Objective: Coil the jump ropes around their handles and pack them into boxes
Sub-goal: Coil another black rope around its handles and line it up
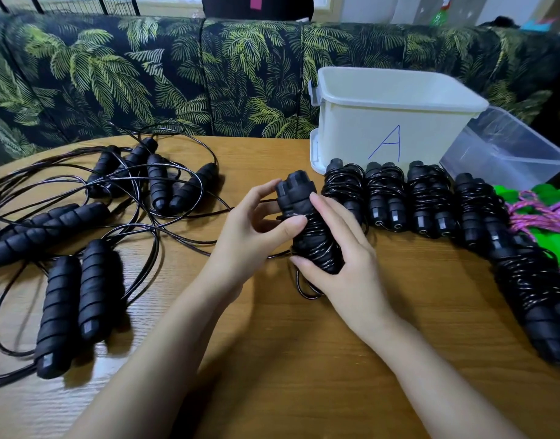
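Holding paired black handles point(299, 198) just above tabletop point(272, 343) centre: left hand point(253, 229) gripping upper end, right hand point(342, 258) curling round coiled rope point(320, 248). Advising keeping turns tight, tucking loose tail point(304, 291) before loading white box point(383, 122).

The clear box point(506, 147) and green ropes point(547, 194) are cut off by the right edge. The right hand point(342, 258) hides the lower end of the bundle point(304, 217).

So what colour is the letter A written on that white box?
Blue: the letter A on the white box shows plainly in the head view.
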A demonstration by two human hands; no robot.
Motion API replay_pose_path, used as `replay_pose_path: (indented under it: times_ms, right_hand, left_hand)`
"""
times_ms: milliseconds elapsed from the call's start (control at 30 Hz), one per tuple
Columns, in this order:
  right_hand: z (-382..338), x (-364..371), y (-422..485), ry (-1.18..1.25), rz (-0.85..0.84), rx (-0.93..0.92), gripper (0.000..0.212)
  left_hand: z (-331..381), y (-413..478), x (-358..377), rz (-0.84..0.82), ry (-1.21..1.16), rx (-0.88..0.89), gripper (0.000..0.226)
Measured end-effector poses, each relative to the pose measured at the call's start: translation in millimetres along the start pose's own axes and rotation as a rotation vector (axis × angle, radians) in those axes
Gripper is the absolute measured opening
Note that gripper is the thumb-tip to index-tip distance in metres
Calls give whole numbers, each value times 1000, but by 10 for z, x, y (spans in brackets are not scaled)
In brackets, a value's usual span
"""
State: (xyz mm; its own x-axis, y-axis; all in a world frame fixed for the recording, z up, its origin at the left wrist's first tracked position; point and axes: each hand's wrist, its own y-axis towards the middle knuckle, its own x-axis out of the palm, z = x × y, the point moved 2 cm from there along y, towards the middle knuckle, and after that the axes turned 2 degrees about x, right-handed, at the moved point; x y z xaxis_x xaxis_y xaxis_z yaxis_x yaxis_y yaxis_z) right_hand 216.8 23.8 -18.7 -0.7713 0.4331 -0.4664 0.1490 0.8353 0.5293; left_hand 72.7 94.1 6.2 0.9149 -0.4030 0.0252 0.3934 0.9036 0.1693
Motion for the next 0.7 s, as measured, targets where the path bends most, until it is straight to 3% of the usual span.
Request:
replay_pose_path:
  times_ms: [233,433,700]
  right_hand:
    - [16,-53,16,-146,-2,-23,82]
    - [26,-40,24,-88,-39,-4,82]
    - [-51,-73,54,303,-123,150,78]
  left_hand:
    - [-23,35,-100,17,514,95,86]
    - [-25,26,-24,0,200,70,61]
    - [-6,41,-96,-1,77,39,53]
